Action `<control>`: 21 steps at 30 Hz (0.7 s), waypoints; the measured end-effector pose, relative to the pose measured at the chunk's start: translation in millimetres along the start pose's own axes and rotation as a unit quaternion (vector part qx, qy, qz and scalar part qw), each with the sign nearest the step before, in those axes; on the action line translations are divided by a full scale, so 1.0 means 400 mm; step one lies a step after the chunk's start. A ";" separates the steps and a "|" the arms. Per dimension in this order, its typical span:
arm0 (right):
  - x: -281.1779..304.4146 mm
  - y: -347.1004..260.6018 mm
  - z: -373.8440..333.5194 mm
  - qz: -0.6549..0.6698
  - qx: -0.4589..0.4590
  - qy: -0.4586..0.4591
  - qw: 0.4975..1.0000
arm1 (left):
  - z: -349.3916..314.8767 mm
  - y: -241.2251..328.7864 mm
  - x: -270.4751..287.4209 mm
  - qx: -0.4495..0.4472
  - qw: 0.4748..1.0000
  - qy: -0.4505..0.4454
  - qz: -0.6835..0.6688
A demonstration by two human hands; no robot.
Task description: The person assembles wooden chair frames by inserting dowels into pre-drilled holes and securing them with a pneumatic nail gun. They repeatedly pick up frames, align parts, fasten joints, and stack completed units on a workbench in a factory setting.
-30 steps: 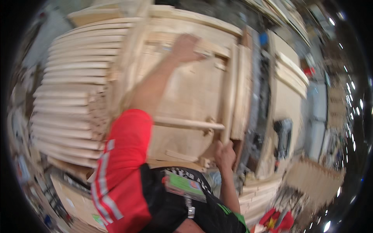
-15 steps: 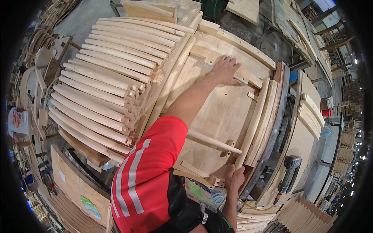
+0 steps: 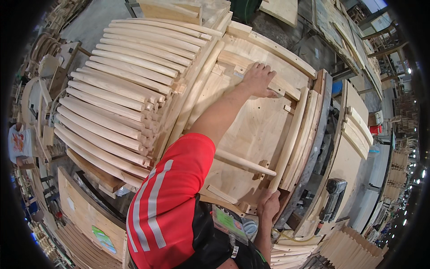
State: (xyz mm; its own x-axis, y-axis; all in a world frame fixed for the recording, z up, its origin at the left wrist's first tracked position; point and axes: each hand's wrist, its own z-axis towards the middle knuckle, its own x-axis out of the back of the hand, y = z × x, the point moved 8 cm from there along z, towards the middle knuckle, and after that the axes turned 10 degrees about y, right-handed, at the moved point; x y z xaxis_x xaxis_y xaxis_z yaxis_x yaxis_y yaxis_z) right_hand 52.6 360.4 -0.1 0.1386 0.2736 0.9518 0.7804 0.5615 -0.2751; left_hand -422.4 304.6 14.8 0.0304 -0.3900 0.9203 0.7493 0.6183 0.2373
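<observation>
A pale wooden frame of two long posts, a flat rail and a thin rung lies on a plywood board. My left hand reaches across to the flat wooden rail and grips it from above, fingers bent over its far edge. My right hand is closed round the near end of the right-hand wooden post. The round rung meets that post just beyond my right hand; my left arm covers its other end. Along the left side runs the other post.
Many curved wooden pieces are stacked on the left. A black power tool lies on a board at the right, near more curved pieces. Small blocks are fixed to the plywood. A person in white stands far left.
The whole view has shifted slightly left. My right hand has closed more tightly round the post's end; my left hand keeps its place on the rail.
</observation>
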 end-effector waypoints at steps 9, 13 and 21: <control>0.127 -0.252 -0.136 0.013 0.334 0.252 0.908 | -0.002 -0.008 -0.008 0.005 1.000 0.023 0.004; -0.031 -0.217 -0.193 0.214 0.348 0.032 0.912 | 0.000 -0.004 -0.004 0.001 0.999 0.040 0.000; -0.037 -0.235 -0.178 0.193 0.307 0.019 0.932 | 0.004 -0.002 -0.006 0.007 0.998 0.060 0.006</control>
State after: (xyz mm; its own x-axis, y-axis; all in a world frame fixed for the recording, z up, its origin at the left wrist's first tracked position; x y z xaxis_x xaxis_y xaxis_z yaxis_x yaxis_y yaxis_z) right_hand 20.6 248.2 21.5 0.3667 0.5273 0.7665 0.1730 0.7709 -0.6131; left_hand -424.2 306.2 12.8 0.1194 -0.4606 0.8795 0.7384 0.6334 0.2315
